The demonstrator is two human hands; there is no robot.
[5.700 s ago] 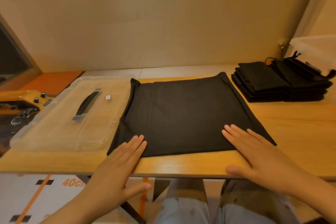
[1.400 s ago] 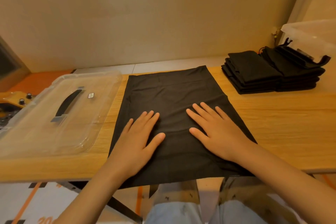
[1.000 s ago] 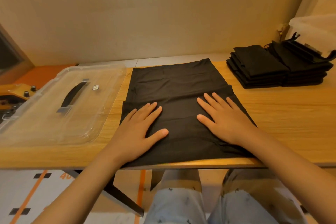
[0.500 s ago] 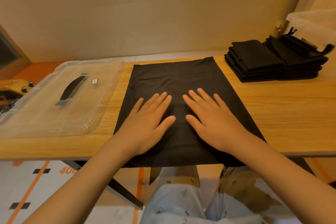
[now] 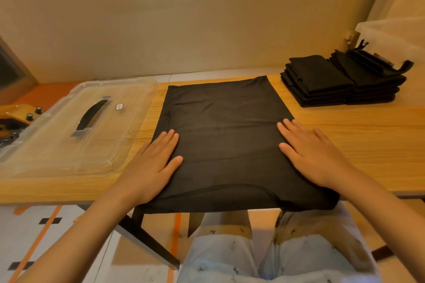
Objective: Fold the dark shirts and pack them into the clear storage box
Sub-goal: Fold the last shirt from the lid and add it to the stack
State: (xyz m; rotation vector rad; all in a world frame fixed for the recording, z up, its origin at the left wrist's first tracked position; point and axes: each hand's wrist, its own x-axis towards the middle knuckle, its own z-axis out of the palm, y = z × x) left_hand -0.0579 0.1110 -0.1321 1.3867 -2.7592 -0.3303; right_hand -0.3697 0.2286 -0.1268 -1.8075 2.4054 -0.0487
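Left hand (image 5: 153, 163) flat, fingers straight, presses dark shirt (image 5: 225, 135) edge at 9 o'clock; right hand (image 5: 315, 156) likewise at 3. Shirt's long axis runs 12–6; both hands equally near.

Warm yellow indoor light, fairly dim, leaves only soft shadows; the deepest lies under the front edge of the table (image 5: 358, 145), low in the frame. The black shirt (image 5: 225, 135) at centre shows just faint creases, and the stacked shirts (image 5: 322, 82) at upper right merge into one dark block. A pale sheen sits on the clear lid (image 5: 76, 135) at left. The storage box (image 5: 395, 34) at far right looks washed out. Wide-angle distortion bows the table edge and stretches the slightly soft lower corners.
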